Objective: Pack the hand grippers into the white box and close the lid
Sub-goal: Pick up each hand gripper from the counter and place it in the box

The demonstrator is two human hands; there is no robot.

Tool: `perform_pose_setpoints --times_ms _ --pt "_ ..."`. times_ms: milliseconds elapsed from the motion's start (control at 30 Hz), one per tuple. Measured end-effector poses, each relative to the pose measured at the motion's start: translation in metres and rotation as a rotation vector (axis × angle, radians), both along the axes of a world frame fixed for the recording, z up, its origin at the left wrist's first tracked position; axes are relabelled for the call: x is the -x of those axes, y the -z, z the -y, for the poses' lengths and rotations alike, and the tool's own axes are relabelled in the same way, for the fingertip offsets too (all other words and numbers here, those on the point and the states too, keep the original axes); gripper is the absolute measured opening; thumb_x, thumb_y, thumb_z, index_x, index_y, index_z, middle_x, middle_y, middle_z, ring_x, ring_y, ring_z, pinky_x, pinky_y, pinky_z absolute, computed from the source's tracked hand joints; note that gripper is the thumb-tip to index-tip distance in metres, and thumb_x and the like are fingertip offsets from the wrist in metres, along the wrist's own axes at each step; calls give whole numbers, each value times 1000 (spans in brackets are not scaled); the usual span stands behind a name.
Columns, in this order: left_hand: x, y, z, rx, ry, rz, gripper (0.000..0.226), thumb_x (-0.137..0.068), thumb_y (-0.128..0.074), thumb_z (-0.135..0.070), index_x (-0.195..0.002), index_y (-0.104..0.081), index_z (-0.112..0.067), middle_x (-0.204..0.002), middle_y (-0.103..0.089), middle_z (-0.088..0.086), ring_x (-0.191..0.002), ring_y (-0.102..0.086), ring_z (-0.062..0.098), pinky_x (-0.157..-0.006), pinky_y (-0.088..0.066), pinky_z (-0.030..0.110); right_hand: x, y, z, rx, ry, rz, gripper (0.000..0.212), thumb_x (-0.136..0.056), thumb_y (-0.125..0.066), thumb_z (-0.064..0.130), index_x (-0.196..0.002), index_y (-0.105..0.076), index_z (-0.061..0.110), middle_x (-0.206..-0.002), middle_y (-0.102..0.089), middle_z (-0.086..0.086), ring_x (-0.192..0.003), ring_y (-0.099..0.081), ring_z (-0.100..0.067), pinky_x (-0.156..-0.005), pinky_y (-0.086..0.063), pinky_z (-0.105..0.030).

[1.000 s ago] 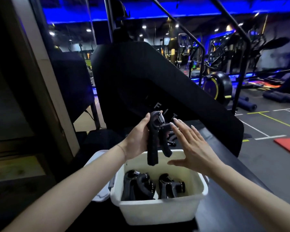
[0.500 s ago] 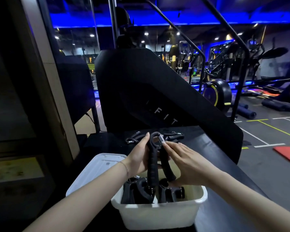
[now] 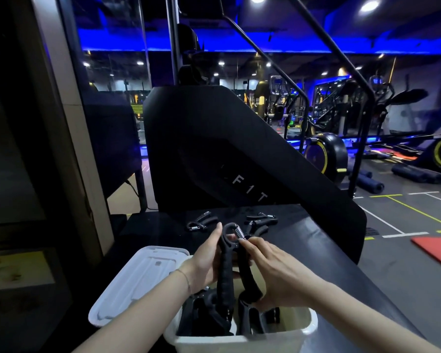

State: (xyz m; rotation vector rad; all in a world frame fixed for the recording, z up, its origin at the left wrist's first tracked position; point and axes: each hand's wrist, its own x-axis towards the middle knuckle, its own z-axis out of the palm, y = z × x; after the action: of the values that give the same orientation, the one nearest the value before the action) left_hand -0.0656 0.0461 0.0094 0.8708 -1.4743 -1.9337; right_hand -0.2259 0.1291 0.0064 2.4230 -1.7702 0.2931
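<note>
A black hand gripper [image 3: 227, 263] with a metal spring stands upright over the white box [image 3: 242, 342], its handles reaching down into it. My left hand [image 3: 204, 261] holds its left handle. My right hand [image 3: 270, 273] holds the right handle and touches the spring end. Inside the box lie other black hand grippers [image 3: 209, 317]. The white lid [image 3: 138, 278] lies flat to the left of the box. More hand grippers [image 3: 201, 222] [image 3: 261, 221] lie on the black surface behind my hands.
The box and lid sit on a dark bench-like surface [image 3: 316, 250]. A large black machine panel [image 3: 239, 154] rises right behind it. A pillar stands at the left; gym machines and a red mat [image 3: 438, 253] are on the floor to the right.
The gripper has come down from above the box until its handles reach into it. My right hand, open beside it a second ago, now holds its right handle.
</note>
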Motion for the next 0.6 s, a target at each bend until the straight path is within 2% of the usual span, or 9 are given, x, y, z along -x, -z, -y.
perform_pose_setpoints --times_ms 67,100,167,233,300,367,467,533,600 --pt "-2 7 -2 280 -36 167 57 -93 -30 -60 -112 -67 -20 -94 -70 -1 -88 -64 13 -77 -48 28 2 6 1 -25 37 12 125 -53 -75 52 -148 -1 19 -142 -25 -1 -126 -36 -20 -102 -39 -31" --pt "-5 12 0 506 -79 304 55 -93 -32 -58 -124 -58 -21 -110 -65 -3 -105 -60 11 -88 -45 26 5 9 1 -41 51 6 124 -53 -74 51 -148 -2 18 -140 -28 -3 -123 -39 -21 -100 -39 -31" --pt "-16 26 4 956 -96 617 58 -93 -31 -58 -143 -36 -29 -146 -36 -11 -139 -27 6 -112 -24 26 9 15 2 -71 62 -27 123 -53 -75 52 -147 -4 17 -134 -33 -4 -117 -43 -23 -99 -39 -29" --pt "-27 39 8 1162 2 813 65 -90 -23 -65 -148 -17 -38 -157 -11 -16 -145 -1 3 -118 -11 31 13 21 2 -120 61 -74 123 -53 -76 51 -147 -4 18 -131 -35 -4 -115 -44 -24 -97 -41 -28" --pt "-35 50 11 1226 88 916 65 -89 -19 -67 -148 -7 -43 -159 1 -17 -145 10 1 -119 -4 32 17 23 3 -207 70 -120 124 -52 -79 48 -146 -5 16 -131 -36 -6 -114 -47 -27 -93 -46 -35" --pt "-39 54 13 1259 151 981 66 -88 -17 -67 -148 -3 -43 -159 6 -17 -144 14 1 -117 1 32 18 24 4 -292 100 -182 117 -57 -80 39 -146 -8 12 -128 -37 -10 -108 -50 -31 -86 -49 -42" --pt "-46 54 17 1261 233 1019 75 -80 -9 -73 -148 -5 -44 -159 2 -16 -144 13 2 -117 2 30 17 29 7 -349 143 -234 79 -78 -60 16 -144 -17 8 -121 -39 -16 -97 -57 -38 -70 -47 -46" --pt "-49 54 20 1258 259 1022 79 -75 -6 -75 -148 -6 -44 -159 0 -16 -145 12 3 -116 3 27 16 34 8 -393 155 -259 70 -79 -56 11 -140 -23 5 -118 -40 -18 -92 -59 -40 -72 -47 -46" --pt "-49 54 23 1261 273 1031 80 -75 -7 -75 -148 -6 -43 -159 0 -15 -145 11 4 -115 4 27 13 35 8 -463 144 -269 70 -74 -63 10 -134 -29 2 -119 -41 -21 -92 -59 -41 -73 -44 -43"
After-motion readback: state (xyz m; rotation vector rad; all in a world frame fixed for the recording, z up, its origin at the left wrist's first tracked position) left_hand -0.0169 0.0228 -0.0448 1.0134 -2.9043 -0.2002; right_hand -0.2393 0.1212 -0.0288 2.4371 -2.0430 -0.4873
